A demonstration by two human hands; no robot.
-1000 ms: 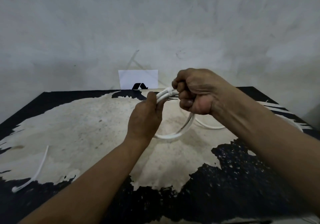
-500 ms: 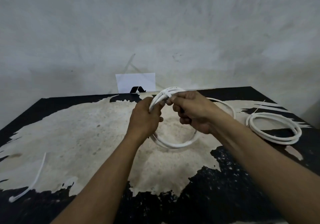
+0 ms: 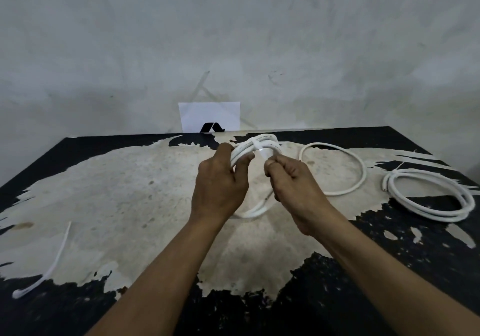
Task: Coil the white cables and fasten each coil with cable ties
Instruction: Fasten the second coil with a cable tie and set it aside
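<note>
I hold a coil of white cable [image 3: 255, 207] upright above the middle of the table. My left hand [image 3: 220, 182] grips the coil's top left strands. A white cable tie [image 3: 258, 146] wraps over the top of the coil, and my right hand [image 3: 293, 185] pinches its tail just below the strands. The coil's lower arc shows between my wrists; the rest is hidden by my hands. A loose loop of white cable [image 3: 358, 177] trails to the right on the table. A second coil [image 3: 428, 200] lies flat at the far right.
A single white cable tie [image 3: 49, 265] lies near the table's left front. The table [image 3: 117, 192] has a worn black top with a large pale patch. A white card with a black mark [image 3: 210, 116] leans against the grey wall behind.
My right hand has dropped from a fist over the coil's top to a pinch on the tie's tail. The tie now shows around the strands. The view has shifted, showing the right coil.
</note>
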